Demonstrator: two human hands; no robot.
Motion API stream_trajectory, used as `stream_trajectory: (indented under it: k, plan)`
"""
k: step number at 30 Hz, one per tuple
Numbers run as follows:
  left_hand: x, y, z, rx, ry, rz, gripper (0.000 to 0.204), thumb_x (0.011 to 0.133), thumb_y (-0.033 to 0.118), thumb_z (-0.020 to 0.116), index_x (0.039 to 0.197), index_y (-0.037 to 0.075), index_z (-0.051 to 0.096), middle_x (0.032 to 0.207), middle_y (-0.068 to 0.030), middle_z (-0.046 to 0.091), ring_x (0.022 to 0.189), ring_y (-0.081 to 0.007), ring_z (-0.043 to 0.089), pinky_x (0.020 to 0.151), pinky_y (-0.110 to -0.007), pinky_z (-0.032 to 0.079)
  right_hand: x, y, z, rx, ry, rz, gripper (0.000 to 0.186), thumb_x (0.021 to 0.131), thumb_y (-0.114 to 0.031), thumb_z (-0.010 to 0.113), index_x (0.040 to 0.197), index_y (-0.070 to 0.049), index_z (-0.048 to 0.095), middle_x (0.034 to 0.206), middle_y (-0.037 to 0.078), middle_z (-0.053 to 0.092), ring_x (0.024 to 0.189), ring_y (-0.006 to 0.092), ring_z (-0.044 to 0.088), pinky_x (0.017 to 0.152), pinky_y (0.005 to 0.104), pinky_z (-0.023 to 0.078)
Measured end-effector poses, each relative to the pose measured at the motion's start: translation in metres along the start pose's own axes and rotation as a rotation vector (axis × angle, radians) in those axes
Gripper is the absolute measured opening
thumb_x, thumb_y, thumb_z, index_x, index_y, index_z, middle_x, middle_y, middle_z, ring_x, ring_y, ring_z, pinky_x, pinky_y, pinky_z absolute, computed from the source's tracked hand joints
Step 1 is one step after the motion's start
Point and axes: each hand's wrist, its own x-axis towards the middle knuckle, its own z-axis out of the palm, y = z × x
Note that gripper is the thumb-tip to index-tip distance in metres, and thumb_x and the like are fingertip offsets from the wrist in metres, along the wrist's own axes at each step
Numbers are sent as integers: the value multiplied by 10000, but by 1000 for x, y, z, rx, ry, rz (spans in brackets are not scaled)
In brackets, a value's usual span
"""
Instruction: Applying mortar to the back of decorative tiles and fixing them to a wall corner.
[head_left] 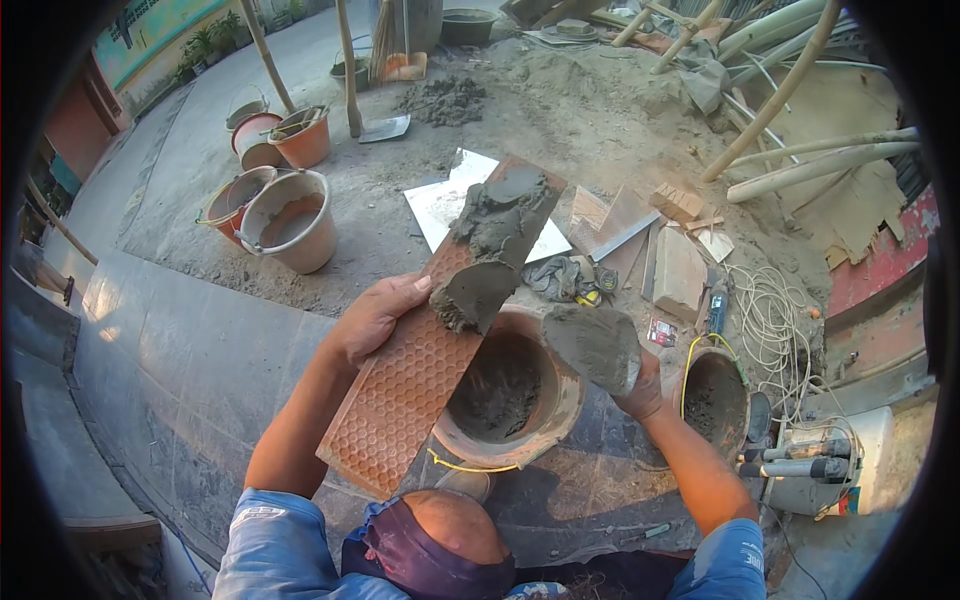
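My left hand (380, 320) grips a long reddish tile (385, 405) by its left edge, tilted, with its honeycomb-patterned back facing up. Grey wet mortar (500, 215) lies in thick lumps on the tile's upper part. My right hand (640, 390) holds a trowel (590, 345) coated in mortar, just right of the tile; its handle is hidden in my fingers. Beneath both hands stands a bucket (545, 400) with a yellow cord handle and dark mortar inside. A second mortar bucket (730, 400) is beside my right hand.
Several buckets (300, 250) stand at left by wooden poles (265, 55). A white board (430, 210), offcuts (675, 270), a power tool (716, 312) and coiled cable (775, 330) lie ahead and right. A mortar pile (445, 100) is farther back; pipes (800, 175) lean at right.
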Motion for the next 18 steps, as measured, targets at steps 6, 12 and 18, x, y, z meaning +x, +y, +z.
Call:
stream_trajectory:
  k: [6, 12, 18]
  plan:
    - [-12, -14, -3, 2, -22, 25, 425, 1001, 291, 485, 1238, -59, 529, 1160, -120, 632, 992, -159, 635, 889, -294, 507, 72, -6, 35, 125, -116, 93, 260, 732, -84, 719, 975, -32, 643, 794, 167, 649, 778, 372, 651, 677, 403, 535]
    - [-2, -31, -13, -64, -88, -8, 456, 1021, 341, 436, 1235, -44, 553, 1147, -85, 634, 1010, -145, 609, 916, -290, 471, 50, -24, 42, 79, -153, 47, 205, 740, -104, 695, 932, -67, 633, 805, 153, 644, 730, 353, 646, 626, 420, 529]
    - [12, -45, -24, -84, 33, -10, 515, 1021, 410, 410, 1184, -45, 587, 1113, -83, 645, 989, -133, 609, 902, -283, 473, 25, -27, 40, -65, -355, 49, 231, 738, -88, 662, 964, -81, 617, 785, 129, 642, 714, 342, 645, 614, 421, 528]
